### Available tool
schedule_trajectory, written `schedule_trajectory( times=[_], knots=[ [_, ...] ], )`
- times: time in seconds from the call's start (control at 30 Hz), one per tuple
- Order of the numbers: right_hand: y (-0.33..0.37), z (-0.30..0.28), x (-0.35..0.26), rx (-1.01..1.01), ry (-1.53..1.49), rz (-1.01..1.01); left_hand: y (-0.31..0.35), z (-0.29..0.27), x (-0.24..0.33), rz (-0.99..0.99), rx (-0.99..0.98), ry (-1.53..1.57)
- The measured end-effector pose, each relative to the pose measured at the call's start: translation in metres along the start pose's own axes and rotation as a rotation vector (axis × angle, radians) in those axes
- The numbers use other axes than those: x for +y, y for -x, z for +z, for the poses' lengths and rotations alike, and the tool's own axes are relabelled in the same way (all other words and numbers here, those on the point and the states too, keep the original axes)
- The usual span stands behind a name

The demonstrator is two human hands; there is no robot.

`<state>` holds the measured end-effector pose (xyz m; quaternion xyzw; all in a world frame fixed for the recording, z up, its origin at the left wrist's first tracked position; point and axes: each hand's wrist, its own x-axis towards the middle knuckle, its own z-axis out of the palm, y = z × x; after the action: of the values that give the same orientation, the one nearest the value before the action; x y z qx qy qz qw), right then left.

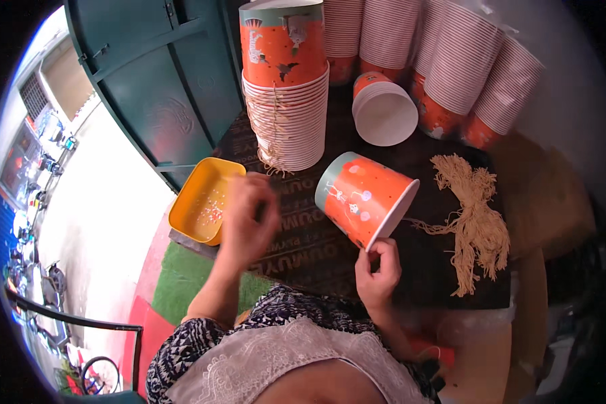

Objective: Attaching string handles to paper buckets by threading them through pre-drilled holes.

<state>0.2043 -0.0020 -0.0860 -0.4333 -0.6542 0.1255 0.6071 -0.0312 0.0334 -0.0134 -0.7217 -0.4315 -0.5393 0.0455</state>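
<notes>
Gripping the rim of an orange paper cup between thumb and fingers, the right hand holds it tilted above the near edge of the dark bench, the cup's mouth turned toward the lower right and its base up and to the left of the fingers. The left hand hovers with fingers bunched together just beside a yellow tray at the bench's left edge; whether it pinches anything cannot be told. A tall stack of cups stands toward the far edge, and a bundle of tan strings lies to the right.
</notes>
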Motion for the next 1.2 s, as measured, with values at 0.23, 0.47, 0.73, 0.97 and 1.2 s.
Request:
schedule_trajectory(
  times=[0.23, 0.47, 0.73, 0.97, 1.2],
  knots=[
    [0.003, -0.010, 0.006, 0.012, 0.023, -0.006, 0.023, -0.072, -0.082, -0.367, -0.078, -0.543],
    [0.005, -0.014, 0.009, -0.038, 0.035, 0.005, 0.030, -0.079, -0.091, -0.478, -0.335, -0.696],
    [0.008, -0.025, 0.020, -0.189, 0.266, -0.038, -0.020, -0.031, -0.013, -0.168, -0.271, -0.203],
    [-0.008, -0.044, 0.019, -0.260, 0.379, -0.004, -0.056, 0.022, 0.031, 0.186, -0.525, -0.119],
    [-0.001, -0.052, 0.011, -0.167, -0.854, 0.577, -0.037, 0.042, 0.040, 0.189, -0.726, -0.009]
  ],
)
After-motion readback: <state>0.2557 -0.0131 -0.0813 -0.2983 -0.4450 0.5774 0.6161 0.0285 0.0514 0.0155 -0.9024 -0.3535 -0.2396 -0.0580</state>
